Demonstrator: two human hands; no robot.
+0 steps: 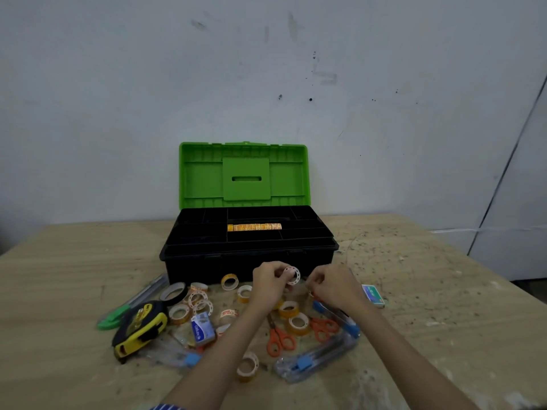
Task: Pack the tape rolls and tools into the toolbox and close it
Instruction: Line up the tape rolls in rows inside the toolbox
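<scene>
1. Far left of the table (pixel 74 261): a green-handled tool (pixel 114 318) lies slantwise, and just beside it sits a yellow and black tape measure (pixel 139 327). Neither is packed.

2. Left of centre: a black-rimmed tape roll (pixel 174 292) and a cluster of small clear tape rolls (pixel 195 303) lie loose in front of the toolbox (pixel 248 261). A small blue and white pack (pixel 202 328) rests among them.

3. Centre, rear: the toolbox stands open, green lid (pixel 244 173) upright against the wall. Its black tray holds one row of orange tape rolls (pixel 254 227) in a middle compartment, long axis running left to right. The other compartments look empty.

4. Centre, front: the left hand (pixel 268 284) pinches one small tape roll (pixel 292 276) between fingertips, raised just in front of the toolbox's near wall. The roll stands on edge, hole facing the camera.

5. Right of centre: the right hand (pixel 333 287) is curled close beside that roll; whether it touches the roll or grips anything cannot be told.

6. Judgement: the tray row lies directly beyond and above both hands. The left hand is nearer and carries the roll, so a short forward reach should seat it at the row's end.

7. Right and front: orange scissors (pixel 281 340), a second orange pair (pixel 324 327), blue-clipped clear cutters (pixel 316 362) and a small green box (pixel 373 295) remain out.
</scene>
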